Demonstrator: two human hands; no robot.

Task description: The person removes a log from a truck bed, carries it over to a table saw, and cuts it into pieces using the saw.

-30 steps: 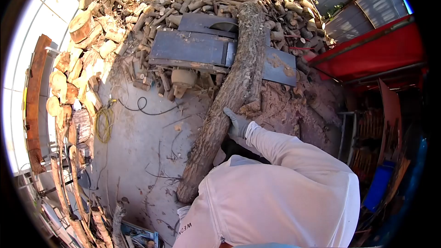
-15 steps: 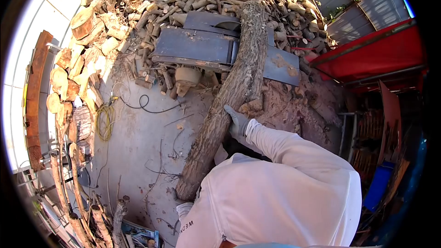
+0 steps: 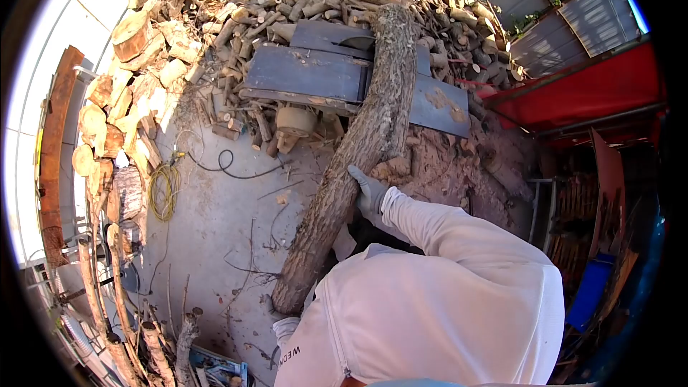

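A long, thick log [image 3: 344,165] with rough bark slopes across the view. Its far end rests on the dark metal saw table [image 3: 308,72], beside a partly visible round blade [image 3: 357,43]. My right hand [image 3: 369,190], in a grey glove, grips the log's right side near the middle, thumb on the bark and the other fingers hidden beneath. At the near end, my left hand [image 3: 270,309], also gloved, holds the butt of the log; most of its fingers are out of sight.
Cut firewood [image 3: 287,7] is heaped behind the saw table. Split logs [image 3: 107,129] are stacked at the left, near a coiled yellow cord [image 3: 164,190] on the concrete floor. Upright branches [image 3: 154,347] stand at lower left. A red panel [image 3: 580,93] is at the right.
Almost nothing differs. Both hands keep the same hold on the log, and the view has shifted very slightly.
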